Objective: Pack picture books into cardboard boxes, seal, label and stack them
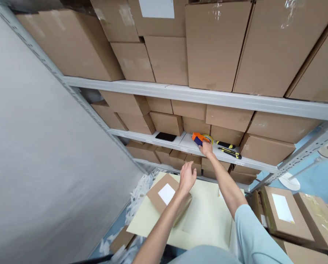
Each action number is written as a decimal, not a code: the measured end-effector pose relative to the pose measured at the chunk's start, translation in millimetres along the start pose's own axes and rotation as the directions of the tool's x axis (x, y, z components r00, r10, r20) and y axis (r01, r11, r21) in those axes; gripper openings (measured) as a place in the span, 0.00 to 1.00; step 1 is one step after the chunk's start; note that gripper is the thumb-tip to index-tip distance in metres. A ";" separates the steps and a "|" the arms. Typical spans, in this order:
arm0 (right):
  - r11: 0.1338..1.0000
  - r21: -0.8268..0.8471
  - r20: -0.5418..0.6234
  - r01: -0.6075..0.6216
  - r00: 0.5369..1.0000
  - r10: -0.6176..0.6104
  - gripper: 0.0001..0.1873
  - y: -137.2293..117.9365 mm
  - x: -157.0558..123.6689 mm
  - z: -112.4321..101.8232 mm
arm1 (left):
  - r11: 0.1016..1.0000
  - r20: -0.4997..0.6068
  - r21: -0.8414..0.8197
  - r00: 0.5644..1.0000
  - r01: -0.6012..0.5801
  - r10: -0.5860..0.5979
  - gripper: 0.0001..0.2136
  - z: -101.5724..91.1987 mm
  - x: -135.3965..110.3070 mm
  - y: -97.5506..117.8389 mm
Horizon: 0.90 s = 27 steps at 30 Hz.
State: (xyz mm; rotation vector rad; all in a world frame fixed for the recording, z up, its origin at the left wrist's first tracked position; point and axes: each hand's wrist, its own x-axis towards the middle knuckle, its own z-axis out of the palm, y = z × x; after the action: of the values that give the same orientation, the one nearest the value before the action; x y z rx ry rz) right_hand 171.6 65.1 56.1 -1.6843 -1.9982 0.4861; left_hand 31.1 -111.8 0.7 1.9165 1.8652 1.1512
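My right hand [206, 147] reaches up to a white shelf [186, 146] and closes on the blue handle of an orange tape dispenser [198, 138] that rests there. My left hand [186, 178] lies with its fingers spread on top of a small cardboard box [164, 196] with a white label. That box sits on a pale yellow table top [208, 220]. Two yellow-and-black utility knives [230, 149] lie on the shelf just right of the dispenser.
A black phone [166, 136] lies on the shelf to the left. Cardboard boxes [216, 44] fill the metal rack on every level. Labelled boxes [283, 214] are stacked at the right. White paper scraps [138, 194] litter the blue floor. A grey wall [43, 165] stands at the left.
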 end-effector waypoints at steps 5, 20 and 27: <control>0.796 0.589 -0.125 0.142 0.989 -0.084 0.22 14.1 -112.2 14.6 | 0.975 -0.056 -0.208 0.994 0.080 -0.094 0.16 -35.0 -49.0 18.9; 0.318 0.923 0.274 -0.216 0.950 -0.150 0.31 -30.6 -310.6 30.6 | 0.932 -0.019 -0.360 0.998 0.044 -0.055 0.08 -90.0 -163.3 37.1; 0.485 0.858 0.322 -0.171 0.913 -0.248 0.32 -40.2 -324.0 25.1 | 0.958 -0.050 -0.276 0.995 0.072 -0.089 0.12 -131.7 -179.5 43.5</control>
State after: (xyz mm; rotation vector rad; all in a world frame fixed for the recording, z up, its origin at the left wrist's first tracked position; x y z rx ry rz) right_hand 166.4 -259.8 15.4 -0.8734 -1.5025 1.6461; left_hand -2.2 -330.6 50.6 1.6570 1.6914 1.3760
